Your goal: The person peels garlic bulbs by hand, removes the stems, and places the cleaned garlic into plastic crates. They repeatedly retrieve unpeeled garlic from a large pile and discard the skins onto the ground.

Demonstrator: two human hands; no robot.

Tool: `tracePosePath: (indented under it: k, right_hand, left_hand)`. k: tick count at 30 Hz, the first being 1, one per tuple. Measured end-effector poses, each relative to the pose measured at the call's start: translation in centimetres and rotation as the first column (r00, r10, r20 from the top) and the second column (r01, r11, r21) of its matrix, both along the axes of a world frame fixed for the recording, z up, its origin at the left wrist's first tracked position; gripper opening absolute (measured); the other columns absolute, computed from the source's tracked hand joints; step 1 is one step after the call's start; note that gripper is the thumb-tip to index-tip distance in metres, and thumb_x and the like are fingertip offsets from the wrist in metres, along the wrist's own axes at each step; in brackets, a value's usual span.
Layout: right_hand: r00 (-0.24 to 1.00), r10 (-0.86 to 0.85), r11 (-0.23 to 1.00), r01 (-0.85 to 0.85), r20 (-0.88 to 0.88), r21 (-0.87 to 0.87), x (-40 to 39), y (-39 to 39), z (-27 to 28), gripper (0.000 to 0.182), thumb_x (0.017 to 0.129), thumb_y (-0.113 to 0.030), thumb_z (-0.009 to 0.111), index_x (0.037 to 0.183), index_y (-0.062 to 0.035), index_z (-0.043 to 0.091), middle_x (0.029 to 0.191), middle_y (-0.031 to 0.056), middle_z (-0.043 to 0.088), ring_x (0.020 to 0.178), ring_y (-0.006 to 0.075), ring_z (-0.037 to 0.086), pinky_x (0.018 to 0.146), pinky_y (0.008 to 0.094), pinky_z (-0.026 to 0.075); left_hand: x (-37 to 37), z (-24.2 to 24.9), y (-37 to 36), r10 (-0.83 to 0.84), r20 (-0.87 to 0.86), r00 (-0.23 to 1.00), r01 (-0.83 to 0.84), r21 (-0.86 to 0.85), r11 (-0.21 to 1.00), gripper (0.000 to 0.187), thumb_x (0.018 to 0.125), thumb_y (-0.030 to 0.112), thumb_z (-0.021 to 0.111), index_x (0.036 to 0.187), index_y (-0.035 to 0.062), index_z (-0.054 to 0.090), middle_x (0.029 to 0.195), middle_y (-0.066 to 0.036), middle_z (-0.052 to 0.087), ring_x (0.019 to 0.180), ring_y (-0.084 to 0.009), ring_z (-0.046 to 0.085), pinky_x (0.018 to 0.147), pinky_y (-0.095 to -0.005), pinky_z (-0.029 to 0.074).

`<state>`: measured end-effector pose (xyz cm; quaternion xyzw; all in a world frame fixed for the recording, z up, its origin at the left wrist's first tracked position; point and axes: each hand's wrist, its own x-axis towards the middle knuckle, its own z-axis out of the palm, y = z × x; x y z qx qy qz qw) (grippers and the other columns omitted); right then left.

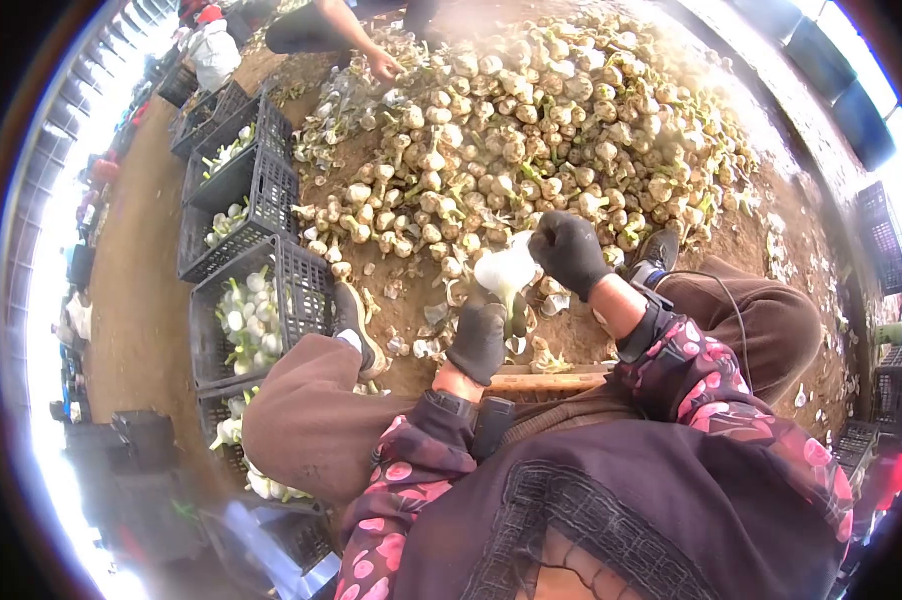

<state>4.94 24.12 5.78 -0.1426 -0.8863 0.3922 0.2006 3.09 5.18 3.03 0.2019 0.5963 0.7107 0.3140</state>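
Note:
A white garlic bulb [506, 270] with a pale green stem points its stem down toward me, between my two gloved hands. Fingers of my left hand [478, 342], in a dark glove, are closed around the stem below the bulb. My right hand [569, 254], also gloved, is curled into a fist against the upper right side of the bulb; its fingertips are hidden, so what they pinch cannot be seen. Just beyond both hands lies a big heap of garlic bulbs [511, 130] with soil and stems on them. Loose papery skins [433, 347] litter the ground under my hands.
Black plastic crates [306, 290] line my left side, several holding cleaned garlic [251, 320]. Across the heap, another person's hand [383, 66] reaches into it. A wooden edge [541, 382] lies between my bent legs. More dark crates [896, 395] stand far right.

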Motion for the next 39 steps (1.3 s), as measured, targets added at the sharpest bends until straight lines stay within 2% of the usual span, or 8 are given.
tracePosePath:
  k: [6, 8, 9, 12, 15, 22, 24, 39]
  right_hand:
    - [0.993, -0.119, 0.989, 0.119, 0.009, -0.089, -1.3, 1.1, -1.8, 0.016, 0.074, -0.018, 0.061, 0.074, -0.0029, 0.055, 0.076, 0.0205, 0.06, 0.072, 0.0362, 0.059, 0.065, 0.0415, 0.047]
    - [0.983, -0.173, 0.985, 0.172, -0.065, -0.011, -1.8, 1.9, -3.4, 0.017, 0.074, -0.02, 0.063, 0.083, -0.0052, 0.059, 0.081, 0.0195, 0.061, 0.077, 0.0372, 0.06, 0.069, 0.0417, 0.048]
    - [0.992, -0.115, 0.983, 0.122, -0.054, 0.138, -1.8, 2.8, -5.1, 0.024, 0.074, -0.02, 0.065, 0.096, -0.0092, 0.063, 0.084, 0.0189, 0.063, 0.081, 0.0368, 0.061, 0.072, 0.0419, 0.049]
    - [0.814, 0.071, 0.997, -0.057, 0.577, -0.042, -1.3, 5.1, -6.7, 0.029, 0.078, -0.034, 0.067, 0.089, -0.0076, 0.069, 0.085, 0.0189, 0.066, 0.081, 0.0316, 0.064, 0.074, 0.0398, 0.049]
    - [0.895, -0.038, 0.963, 0.151, 0.444, -0.223, -0.6, 1.3, 0.1, 0.039, 0.086, -0.04, 0.062, 0.088, -0.0015, 0.068, 0.081, 0.0132, 0.068, 0.075, 0.0241, 0.064, 0.068, 0.0353, 0.047]
    - [0.719, 0.483, -0.348, -0.366, -0.5, -0.863, -3.7, 0.2, -9.8, 0.045, 0.099, -0.031, 0.042, 0.128, 0.0029, 0.041, 0.106, 0.0115, 0.061, 0.098, 0.0201, 0.058, 0.083, 0.0333, 0.05]
    - [0.846, 0.525, 0.332, -0.304, -0.093, -0.893, -2.9, -2.7, -3.7, 0.051, 0.099, -0.034, 0.041, 0.134, 0.0025, 0.035, 0.115, 0.0122, 0.057, 0.104, 0.0215, 0.056, 0.087, 0.036, 0.049]
    - [0.607, 0.79, 0.234, -0.16, 0.091, -0.959, -17.1, -25.3, -2.2, 0.035, 0.091, -0.023, 0.059, 0.116, -0.0003, 0.053, 0.101, 0.0096, 0.063, 0.083, 0.0207, 0.063, 0.069, 0.0351, 0.055]
  left_hand:
    - [0.6, 1.9, 0.2, -0.353, 0.386, 0.853, 0.201, 0.381, 0.902, 0.046, 0.073, 0.002, 0.049, 0.119, -0.0006, 0.049, 0.089, -0.01, 0.059, 0.072, -0.0205, 0.059, 0.07, -0.032, 0.05]
    - [0.0, 1.8, 0.2, -0.078, -0.881, 0.467, 0.191, 0.015, 0.981, 0.035, 0.084, 0.004, 0.055, 0.119, 0.0024, 0.053, 0.095, -0.007, 0.06, 0.08, -0.0166, 0.06, 0.067, -0.0268, 0.05]
    - [0.6, 1.7, -0.7, -0.282, -0.135, 0.95, 0.293, 0.069, 0.954, 0.037, 0.078, -0.01, 0.055, 0.112, 0.0039, 0.057, 0.102, -0.008, 0.06, 0.094, -0.0222, 0.059, 0.076, -0.0313, 0.05]
    - [-0.2, 1.1, -1.6, -0.318, 0.299, 0.9, 0.197, 0.373, 0.907, 0.039, 0.075, -0.011, 0.057, 0.11, 0.0058, 0.058, 0.104, -0.009, 0.059, 0.103, -0.0262, 0.056, 0.082, -0.0334, 0.049]
    - [-0.6, -1.8, -1.6, -0.179, 0.076, 0.981, 0.148, 0.304, 0.941, 0.044, 0.084, 0.018, 0.064, 0.123, 0.0037, 0.049, 0.092, -0.007, 0.063, 0.083, -0.0201, 0.062, 0.075, -0.0345, 0.052]
    - [0.1, -1.0, -1.2, -0.258, 0.14, 0.956, 0.199, 0.337, 0.92, 0.038, 0.087, 0.011, 0.057, 0.123, 0.0031, 0.049, 0.107, -0.008, 0.061, 0.093, -0.0163, 0.061, 0.072, -0.0294, 0.054]
    - [-0.5, -1.1, -1.4, -0.244, 0.373, 0.895, 0.066, 0.43, 0.9, 0.036, 0.088, 0.014, 0.057, 0.121, 0.0021, 0.05, 0.107, -0.009, 0.061, 0.09, -0.0174, 0.063, 0.069, -0.0262, 0.053]
    - [0.5, 7.3, -7.5, 0.531, -0.166, 0.831, -0.399, 0.489, 0.776, 0.033, 0.087, -0.006, 0.039, 0.116, -0.004, 0.053, 0.092, -0.009, 0.063, 0.081, -0.0155, 0.059, 0.073, -0.0284, 0.047]
